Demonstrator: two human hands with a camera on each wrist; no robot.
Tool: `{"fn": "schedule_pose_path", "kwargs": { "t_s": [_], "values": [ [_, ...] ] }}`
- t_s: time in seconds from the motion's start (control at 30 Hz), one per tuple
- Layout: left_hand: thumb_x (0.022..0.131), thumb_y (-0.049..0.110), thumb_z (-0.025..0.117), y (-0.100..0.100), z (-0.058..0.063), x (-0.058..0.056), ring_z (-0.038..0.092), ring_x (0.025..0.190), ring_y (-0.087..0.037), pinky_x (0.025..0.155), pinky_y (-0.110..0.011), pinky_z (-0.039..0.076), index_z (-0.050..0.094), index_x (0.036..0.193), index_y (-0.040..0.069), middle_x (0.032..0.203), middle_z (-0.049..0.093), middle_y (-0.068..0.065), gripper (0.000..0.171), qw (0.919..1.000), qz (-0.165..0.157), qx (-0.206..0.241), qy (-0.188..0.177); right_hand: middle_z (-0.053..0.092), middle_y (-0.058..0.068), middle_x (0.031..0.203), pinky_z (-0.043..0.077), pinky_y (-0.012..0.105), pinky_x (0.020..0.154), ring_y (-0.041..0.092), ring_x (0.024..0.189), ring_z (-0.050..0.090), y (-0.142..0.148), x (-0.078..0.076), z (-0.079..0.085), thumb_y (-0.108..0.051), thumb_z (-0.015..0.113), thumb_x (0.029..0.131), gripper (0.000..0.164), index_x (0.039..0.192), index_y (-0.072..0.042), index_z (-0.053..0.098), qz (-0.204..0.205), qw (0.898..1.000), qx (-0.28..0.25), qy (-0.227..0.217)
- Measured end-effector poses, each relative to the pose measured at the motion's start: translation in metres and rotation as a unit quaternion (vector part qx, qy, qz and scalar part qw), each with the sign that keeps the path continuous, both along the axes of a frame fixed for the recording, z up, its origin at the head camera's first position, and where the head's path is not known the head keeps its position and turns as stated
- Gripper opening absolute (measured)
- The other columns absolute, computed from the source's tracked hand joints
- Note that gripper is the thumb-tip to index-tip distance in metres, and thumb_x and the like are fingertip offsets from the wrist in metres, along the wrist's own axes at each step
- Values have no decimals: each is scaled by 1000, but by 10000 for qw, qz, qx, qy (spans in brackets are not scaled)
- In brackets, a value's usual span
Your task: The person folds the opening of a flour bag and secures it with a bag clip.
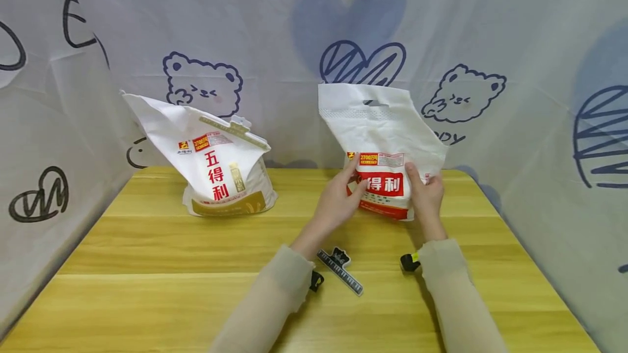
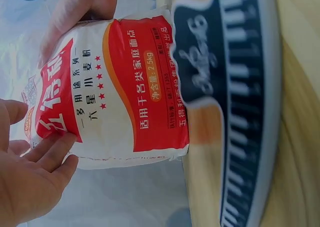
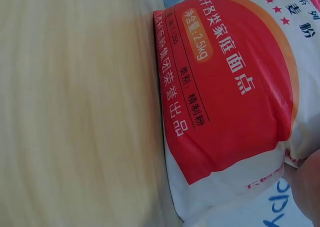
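Note:
A white flour bag (image 1: 385, 140) with a red label stands on the right of the table, its flat top with a handle slot rising upright. My left hand (image 1: 338, 195) holds its left side, thumb over the front. In the left wrist view, the bent fingers (image 2: 52, 159) lie against the printed face. On the opposite side my right hand (image 1: 427, 195) grips the bag, thumb on the front; its other fingers are mostly hidden. A black clip (image 1: 340, 271) with a piano-key pattern lies on the table between my forearms.
At the left stands another flour bag (image 1: 228, 178), its top folded over under a long clip (image 1: 235, 131). A small black and yellow object (image 1: 409, 262) lies beside my right sleeve. Another black object (image 1: 316, 281) shows beside the left sleeve. A patterned cloth (image 1: 284, 26) hangs behind the table.

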State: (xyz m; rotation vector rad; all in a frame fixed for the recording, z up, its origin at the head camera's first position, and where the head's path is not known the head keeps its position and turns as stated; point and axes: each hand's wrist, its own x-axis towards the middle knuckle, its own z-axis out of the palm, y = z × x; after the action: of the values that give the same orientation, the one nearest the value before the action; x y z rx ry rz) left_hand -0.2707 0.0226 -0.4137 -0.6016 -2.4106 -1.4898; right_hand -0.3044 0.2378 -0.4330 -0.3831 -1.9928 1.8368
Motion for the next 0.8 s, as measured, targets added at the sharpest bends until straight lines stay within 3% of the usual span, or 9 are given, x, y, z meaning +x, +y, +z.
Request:
{"fn": "schedule_pose_path", "kwargs": {
  "t_s": [0.13,0.5,0.8],
  "values": [
    [105,22,64,-11,-4,-4,66,124,-26,106,-40,53,35,163,21,148,59,-12,65,9993,228,20,291,60,9,138,55,34,100,17,115,61,-14,-5,0,-62,71,90,81,147,-10,47,184,9997,-83,-101],
    [97,15,76,-38,-9,-12,75,99,-26,85,-38,63,59,143,12,112,74,-14,50,9883,1081,544,933,61,12,136,58,26,89,18,110,63,-47,-17,-2,-59,72,92,79,146,-8,47,614,9980,-138,25],
    [94,6,75,-53,-9,-15,72,94,-28,79,-38,64,57,139,6,108,69,-17,49,9822,1279,1010,939,64,14,131,58,21,80,16,102,65,-71,-28,-4,-51,75,93,71,142,-4,51,877,9952,-303,324]
  ]
}}
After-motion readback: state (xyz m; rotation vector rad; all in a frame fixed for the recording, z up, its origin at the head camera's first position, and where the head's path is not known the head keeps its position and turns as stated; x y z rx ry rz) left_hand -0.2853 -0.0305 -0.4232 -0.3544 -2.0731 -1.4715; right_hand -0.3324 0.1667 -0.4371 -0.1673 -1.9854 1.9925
